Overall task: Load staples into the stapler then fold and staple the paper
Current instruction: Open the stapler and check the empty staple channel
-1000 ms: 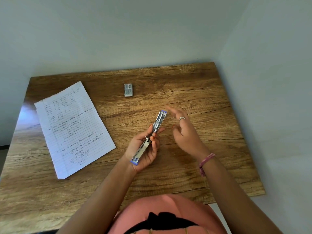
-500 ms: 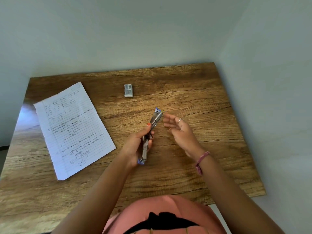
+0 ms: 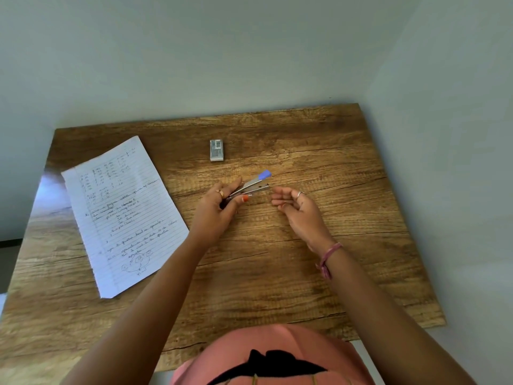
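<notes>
My left hand point(image 3: 219, 209) grips a small metal stapler point(image 3: 254, 184) with a blue tip, its front end pointing up and to the right over the middle of the wooden table point(image 3: 319, 273). A little to the right of that tip, my right hand point(image 3: 297, 209) hovers palm-up with loosely curled fingers, holding nothing. A small grey box of staples point(image 3: 216, 150) lies farther back on the table. On the left lies a lined sheet of paper point(image 3: 125, 212) with handwriting, flat and unfolded.
The table stands in a corner, with walls close behind and to the right. Its front edge runs by my body in a pink top point(image 3: 277, 354).
My left hand has turned the stapler from a steep diagonal to a flatter one and moved it farther from me. My right hand has come off its tip and drawn back to the right.
</notes>
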Available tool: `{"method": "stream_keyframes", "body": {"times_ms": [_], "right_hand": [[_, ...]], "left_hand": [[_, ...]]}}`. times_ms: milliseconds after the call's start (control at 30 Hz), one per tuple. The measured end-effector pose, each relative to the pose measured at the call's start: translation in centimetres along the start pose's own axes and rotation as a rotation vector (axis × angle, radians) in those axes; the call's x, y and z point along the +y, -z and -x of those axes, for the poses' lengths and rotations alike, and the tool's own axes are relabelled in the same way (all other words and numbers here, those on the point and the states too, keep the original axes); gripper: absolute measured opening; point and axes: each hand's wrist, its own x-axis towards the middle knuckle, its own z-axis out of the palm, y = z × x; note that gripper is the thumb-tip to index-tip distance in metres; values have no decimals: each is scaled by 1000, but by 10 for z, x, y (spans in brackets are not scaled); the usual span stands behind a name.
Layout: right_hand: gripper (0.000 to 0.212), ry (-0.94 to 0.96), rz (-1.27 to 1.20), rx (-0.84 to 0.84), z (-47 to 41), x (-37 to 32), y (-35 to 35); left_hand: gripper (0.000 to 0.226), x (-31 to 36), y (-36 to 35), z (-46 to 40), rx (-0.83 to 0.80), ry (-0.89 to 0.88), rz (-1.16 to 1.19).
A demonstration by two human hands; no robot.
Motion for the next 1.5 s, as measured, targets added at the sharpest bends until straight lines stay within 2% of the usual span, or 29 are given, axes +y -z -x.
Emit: {"method": "stream_keyframes", "body": {"times_ms": [133, 233, 300, 367, 433, 500, 600, 800, 1000, 1067, 1167, 1300, 1400, 1500], "right_hand": [[39, 13, -9, 2, 1, -1, -1], [39, 4, -16, 5, 1, -1, -1], [38, 1, -16, 11, 1, -1, -1], [36, 12, 10, 13, 1, -1, -2], [34, 37, 50, 11, 3, -1, -3], [33, 50, 78, 5, 4, -2, -3], [32, 63, 92, -1, 5, -2, -2], [32, 114, 133, -2, 5, -5, -5], [43, 220, 191, -35, -3, -17, -13], [51, 268, 227, -82, -8, -20, -13], [57, 342, 480, -203, -16, -26, -7], [42, 397, 769, -259, -31, -30, 0], [36, 391, 842, -251, -37, -30, 3], [35, 361, 865, -242, -39, -32, 9]], "left_hand": [[49, -3, 0, -1, 29, -137, -111], [48, -5, 1, -2, 34, -142, -131], [46, -7, 1, -3, 50, -50, -83], [44, -7, 2, -4, 51, 133, 67], [38, -3, 4, -3, 24, 334, 355], [30, 0, 7, -1, 9, 455, 623], [20, 0, 12, 2, -41, 553, 776], [32, -2, 16, 3, -148, 750, 1023], [31, -6, 22, -1, -235, 922, 1294], [24, -5, 26, -2, -278, 961, 1305], [26, -2, 30, -4, -360, 988, 1296], [40, -4, 38, -11, -458, 964, 1259], [46, -7, 48, -20, -509, 929, 1201], [40, -4, 57, -29, -521, 854, 985]]}}
